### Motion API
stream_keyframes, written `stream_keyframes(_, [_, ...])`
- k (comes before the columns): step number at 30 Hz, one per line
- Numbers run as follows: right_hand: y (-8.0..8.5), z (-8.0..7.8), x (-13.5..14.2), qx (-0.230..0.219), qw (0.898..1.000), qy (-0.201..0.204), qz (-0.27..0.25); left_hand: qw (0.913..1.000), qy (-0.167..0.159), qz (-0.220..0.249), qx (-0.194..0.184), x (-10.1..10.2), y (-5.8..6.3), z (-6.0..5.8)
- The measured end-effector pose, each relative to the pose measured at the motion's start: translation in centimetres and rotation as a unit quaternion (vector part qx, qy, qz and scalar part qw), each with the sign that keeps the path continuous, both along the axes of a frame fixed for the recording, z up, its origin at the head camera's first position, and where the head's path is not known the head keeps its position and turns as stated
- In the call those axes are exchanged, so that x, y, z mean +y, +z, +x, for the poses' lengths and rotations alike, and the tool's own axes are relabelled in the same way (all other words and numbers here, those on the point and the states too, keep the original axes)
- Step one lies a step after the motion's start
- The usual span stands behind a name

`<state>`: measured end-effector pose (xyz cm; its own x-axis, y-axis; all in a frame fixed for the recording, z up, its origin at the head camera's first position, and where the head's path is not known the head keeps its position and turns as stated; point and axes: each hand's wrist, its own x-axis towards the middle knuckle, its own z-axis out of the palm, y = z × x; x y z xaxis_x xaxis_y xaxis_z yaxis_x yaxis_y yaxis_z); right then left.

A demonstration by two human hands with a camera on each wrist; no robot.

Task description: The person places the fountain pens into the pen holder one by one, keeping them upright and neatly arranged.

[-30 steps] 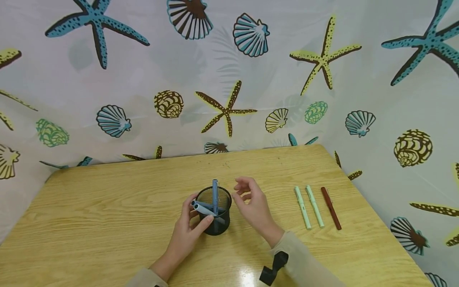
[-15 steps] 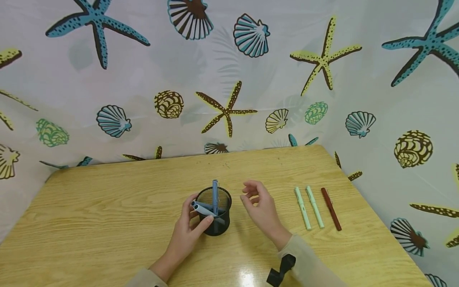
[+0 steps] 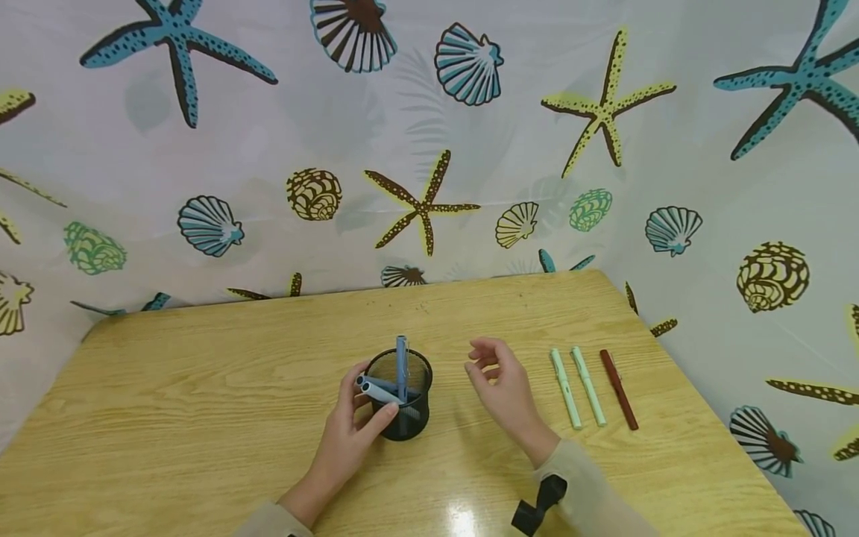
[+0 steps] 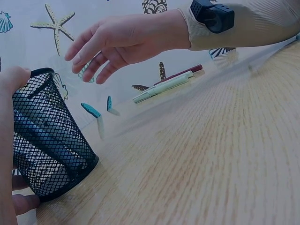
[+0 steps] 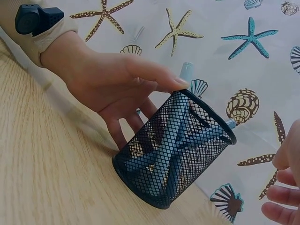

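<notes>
The black cylindrical wire-mesh pen cup (image 3: 417, 418) stood on the pale wood-grained surface (image 3: 201, 403), near the middle of the scene. At its left and near side was the left hand (image 3: 352, 429), grasping it, with the thumb across the near wall just under the rim and the other fingers wrapped round the left side. Three pens were in the cup: a medium-blue pen (image 3: 402, 362) rising almost upright in the head view, and a darker blue pen (image 3: 376, 382) and a light-blue pen (image 3: 381, 393) leaning over the left part of the rim, close together. To the right of the cup, well apart from it, the right hand (image 3: 503, 384) hung above the surface, its fingers loosely bent, released and gripping nothing. Farther right, three pens lay in a row on the surface, apart from each other: a mint-green pen (image 3: 567, 389) nearest the right hand, a second mint-green pen (image 3: 589, 386) just beside it, and a dark-red pen (image 3: 619, 389) with a clip at the right end of the row. All three pointed roughly from far to near. A beige sleeve (image 3: 597, 485) with a black wrist device (image 3: 540, 505) covered the right forearm. Beyond the far edge hung a white cloth (image 3: 268, 134) printed with starfish and shells.
</notes>
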<state>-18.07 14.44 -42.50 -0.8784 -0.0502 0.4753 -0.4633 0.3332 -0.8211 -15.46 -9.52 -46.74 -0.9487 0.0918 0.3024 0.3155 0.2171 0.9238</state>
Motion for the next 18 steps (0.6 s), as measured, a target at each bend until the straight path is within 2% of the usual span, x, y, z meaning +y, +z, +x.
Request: stream_keyframes(18, [0.3, -0.3, 3.0, 0.018, 0.999, -0.035, -0.005, 0.9999, -0.002, 0.002, -0.011, 0.0, 0.3, 0.1])
